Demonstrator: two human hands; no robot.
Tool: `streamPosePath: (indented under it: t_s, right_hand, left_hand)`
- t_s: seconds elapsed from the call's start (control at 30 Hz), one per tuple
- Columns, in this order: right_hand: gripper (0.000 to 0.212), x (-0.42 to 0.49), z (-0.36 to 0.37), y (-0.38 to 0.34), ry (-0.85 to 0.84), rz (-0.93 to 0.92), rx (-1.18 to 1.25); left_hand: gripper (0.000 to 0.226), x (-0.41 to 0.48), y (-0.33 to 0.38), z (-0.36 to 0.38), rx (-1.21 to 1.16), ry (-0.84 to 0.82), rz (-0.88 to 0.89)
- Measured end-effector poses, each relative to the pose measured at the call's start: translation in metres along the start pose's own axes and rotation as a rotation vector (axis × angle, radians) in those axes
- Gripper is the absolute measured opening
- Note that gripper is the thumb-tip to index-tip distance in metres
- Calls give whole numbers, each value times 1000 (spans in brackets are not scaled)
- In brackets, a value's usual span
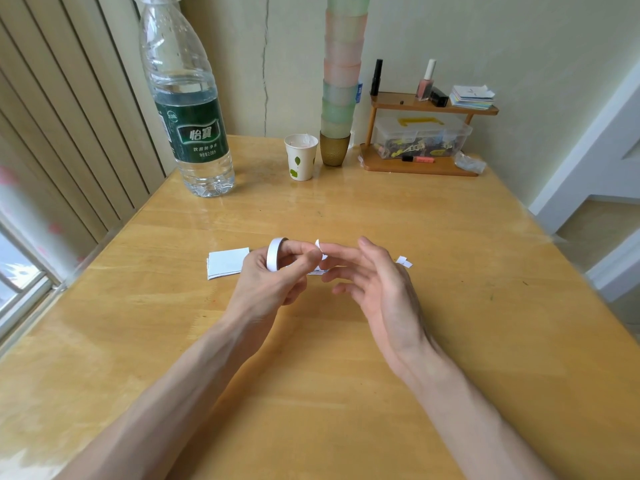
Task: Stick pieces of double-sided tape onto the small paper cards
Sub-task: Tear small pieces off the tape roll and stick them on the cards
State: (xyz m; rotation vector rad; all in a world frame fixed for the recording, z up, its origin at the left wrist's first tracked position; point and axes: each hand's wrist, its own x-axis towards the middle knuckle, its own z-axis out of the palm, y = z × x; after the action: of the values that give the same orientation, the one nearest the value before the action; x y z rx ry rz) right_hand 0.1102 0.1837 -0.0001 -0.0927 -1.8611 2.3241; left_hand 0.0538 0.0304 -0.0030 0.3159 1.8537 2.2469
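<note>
My left hand holds a white roll of double-sided tape, with the index finger through the ring. Its thumb and fingers pinch the loose tape end, which sticks up between both hands. My right hand is beside it with fingers spread, their tips close to the tape end; I cannot tell if they touch it. A small stack of white paper cards lies on the wooden table just left of my left hand. More card edges show under my hands. A small white scrap lies to the right.
A large water bottle stands at the back left. A paper cup, a gold cup with a tall stack of pastel cups, and a wooden shelf with a plastic box stand at the back. The table edge runs along the right.
</note>
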Motion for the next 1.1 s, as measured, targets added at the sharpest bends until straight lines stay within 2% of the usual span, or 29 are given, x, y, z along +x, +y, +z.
streamPosePath:
  t_s: [0.33, 0.6, 0.87, 0.97, 1.1]
  right_hand:
    - [19, -3, -2, 2, -8, -34, -19]
    - [7, -2, -2, 4, 77, -107, -51]
    - [3, 1, -1, 8, 156, -122, -35]
    - [10, 1, 0, 7, 185, -105, -28]
    - [39, 0, 0, -1, 169, -20, 33]
  left_hand:
    - [12, 0, 1, -1, 5, -18, 4]
    - [14, 1, 0, -1, -6, -9, 13]
    - [14, 0, 2, -1, -10, -36, 52]
    - [17, -1, 4, -1, -1, -39, 67]
    - [19, -6, 4, 3, 90, -33, 148]
